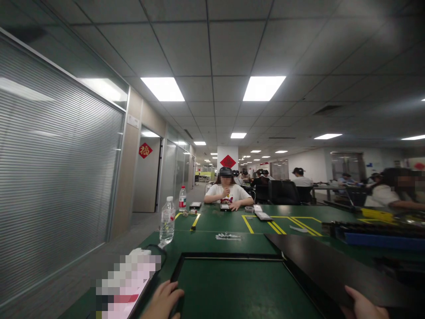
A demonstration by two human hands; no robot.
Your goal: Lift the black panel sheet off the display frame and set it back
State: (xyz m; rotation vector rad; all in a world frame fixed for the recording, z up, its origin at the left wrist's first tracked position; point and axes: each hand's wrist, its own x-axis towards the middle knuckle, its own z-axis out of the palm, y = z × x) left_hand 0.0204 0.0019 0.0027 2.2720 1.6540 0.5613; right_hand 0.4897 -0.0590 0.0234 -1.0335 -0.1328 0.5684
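The left hand [162,301] curls its fingers over the left bar of a black frame [232,256], which lies at the near edge of the green tabletop [199,241], towards its near left corner. The right hand [363,305] has its thumb against a dark panel [332,266]; its other fingers are hidden, so I cannot tell how firmly it closes. The panel slants along the frame's right side, one corner near the frame's far right corner. Beyond the frame's far bar lies a small clear bag [228,237]. A water bottle [167,223] stands at the tabletop's left edge, with a red-capped bottle [182,199] farther along. Towards the right edge sits a blue tray [381,239]. At the far edge a person in a white shirt [229,195] sits behind a small dark-edged device [226,207]
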